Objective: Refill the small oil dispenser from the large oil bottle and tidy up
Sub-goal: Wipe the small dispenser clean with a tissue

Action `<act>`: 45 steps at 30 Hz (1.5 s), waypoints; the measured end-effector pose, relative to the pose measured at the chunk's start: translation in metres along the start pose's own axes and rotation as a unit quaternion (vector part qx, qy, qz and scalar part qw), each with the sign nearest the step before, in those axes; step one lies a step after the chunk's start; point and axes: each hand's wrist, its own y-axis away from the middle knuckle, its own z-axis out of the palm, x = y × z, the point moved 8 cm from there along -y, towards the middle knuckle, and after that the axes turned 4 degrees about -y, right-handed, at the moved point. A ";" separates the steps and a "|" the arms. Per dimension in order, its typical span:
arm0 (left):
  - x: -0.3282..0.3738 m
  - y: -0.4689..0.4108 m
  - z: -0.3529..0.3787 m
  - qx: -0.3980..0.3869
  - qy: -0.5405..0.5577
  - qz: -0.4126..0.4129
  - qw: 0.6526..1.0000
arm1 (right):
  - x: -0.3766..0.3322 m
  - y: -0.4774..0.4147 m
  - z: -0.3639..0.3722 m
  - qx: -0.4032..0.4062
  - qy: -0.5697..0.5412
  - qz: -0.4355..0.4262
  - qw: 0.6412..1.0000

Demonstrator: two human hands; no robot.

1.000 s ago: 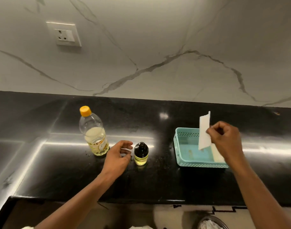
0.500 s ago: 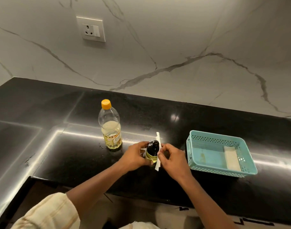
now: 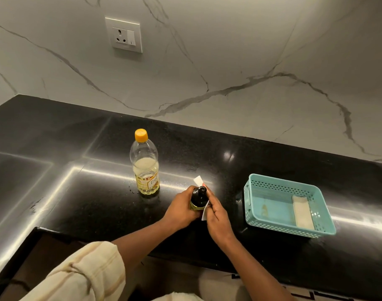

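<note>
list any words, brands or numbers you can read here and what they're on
"D E": red capital letters along the top band of the label on the large oil bottle; the rest of that word curves out of sight.
Larger print lower on that label: too blurred to read.
Small oil dispenser, held between left hand and right hand: no readable text.
Paper strip, teal basket, wall socket: no text visible.

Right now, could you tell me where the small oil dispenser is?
In the head view, the small oil dispenser is near the counter's front edge, gripped between both hands, between the large oil bottle and the teal basket.
</note>
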 end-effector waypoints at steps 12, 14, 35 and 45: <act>-0.005 -0.002 0.001 0.015 0.013 0.005 1.000 | -0.008 0.036 0.011 0.076 0.100 -0.030 0.992; -0.003 -0.002 0.002 0.009 0.011 0.004 1.000 | -0.008 0.029 0.012 0.066 0.112 -0.038 0.991; -0.005 -0.001 0.001 0.004 -0.002 0.009 1.000 | 0.008 -0.005 0.013 -0.002 0.069 0.076 0.995; -0.009 -0.001 0.001 -0.001 0.002 -0.002 1.000 | 0.033 0.016 0.021 -0.010 -0.069 0.065 0.995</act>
